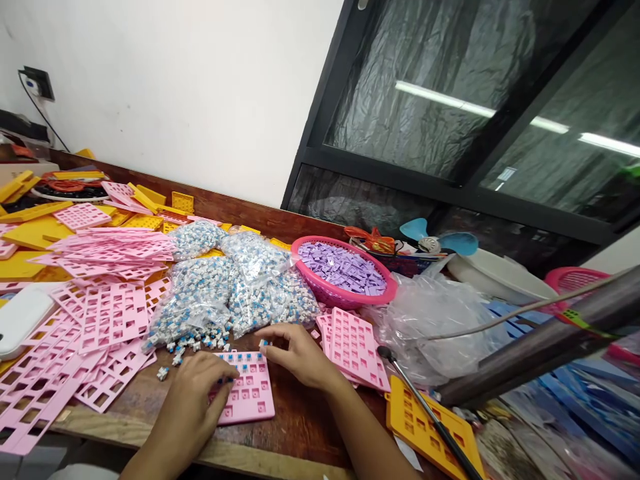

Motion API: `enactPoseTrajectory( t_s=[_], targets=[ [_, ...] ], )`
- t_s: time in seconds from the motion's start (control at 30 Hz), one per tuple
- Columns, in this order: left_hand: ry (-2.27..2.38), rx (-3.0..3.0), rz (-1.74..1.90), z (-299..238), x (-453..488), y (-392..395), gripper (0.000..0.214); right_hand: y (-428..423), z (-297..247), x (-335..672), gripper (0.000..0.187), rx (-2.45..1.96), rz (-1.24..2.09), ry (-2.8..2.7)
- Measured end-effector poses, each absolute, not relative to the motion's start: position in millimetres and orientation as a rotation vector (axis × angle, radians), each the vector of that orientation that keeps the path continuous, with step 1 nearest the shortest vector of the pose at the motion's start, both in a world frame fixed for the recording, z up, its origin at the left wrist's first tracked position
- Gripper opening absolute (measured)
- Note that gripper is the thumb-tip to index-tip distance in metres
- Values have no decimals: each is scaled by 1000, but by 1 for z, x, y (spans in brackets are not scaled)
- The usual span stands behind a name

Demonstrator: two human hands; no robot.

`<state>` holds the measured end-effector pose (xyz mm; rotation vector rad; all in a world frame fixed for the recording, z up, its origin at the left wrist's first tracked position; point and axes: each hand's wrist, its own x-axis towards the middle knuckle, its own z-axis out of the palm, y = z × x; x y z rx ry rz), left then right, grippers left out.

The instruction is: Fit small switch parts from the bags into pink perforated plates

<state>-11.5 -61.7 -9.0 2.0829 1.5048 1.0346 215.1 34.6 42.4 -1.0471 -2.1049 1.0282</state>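
Observation:
A pink keyboard plate (pixel 250 393) lies flat near the wooden table's front edge, with a few blue-topped switches seated in its top row. My left hand (pixel 193 400) rests on the plate's left side, fingers curled and pressing down on it. My right hand (pixel 295 350) hovers at the plate's upper right corner, thumb and fingers pinched on a small blue-and-white switch (pixel 263 343). Just behind the plate, clear bags of loose switches (pixel 225 293) spill open, with several switches scattered on the wood.
Stacks of pink plates (pixel 100 313) and yellow plates (pixel 35 233) fill the left. A pink basket of purple keycaps (pixel 345 270) stands behind. More pink plates (pixel 355 347), crumpled clear plastic (pixel 430 320), a yellow plate (pixel 430 427) and a dark rod (pixel 425 407) lie right.

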Motion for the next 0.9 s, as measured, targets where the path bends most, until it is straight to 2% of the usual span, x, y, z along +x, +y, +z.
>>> enactPoseTrajectory(
  t_s=[0.07,0.2,0.47,0.9],
  targets=[
    [1565,2114,989,-9,-12,-61,17,28,48,215,25,-1068,953,-2181],
    [1623,2167,925,-8,-15,-60,18,20,53,212,13,-959,851,-2405],
    [1588,2135,885,-9,-25,-60,20,17,41,206,18,-902,537,-2707],
    [1591,2376,966,-15,-25,-60,17,15,40,202,17,-937,531,-2654]
  ],
)
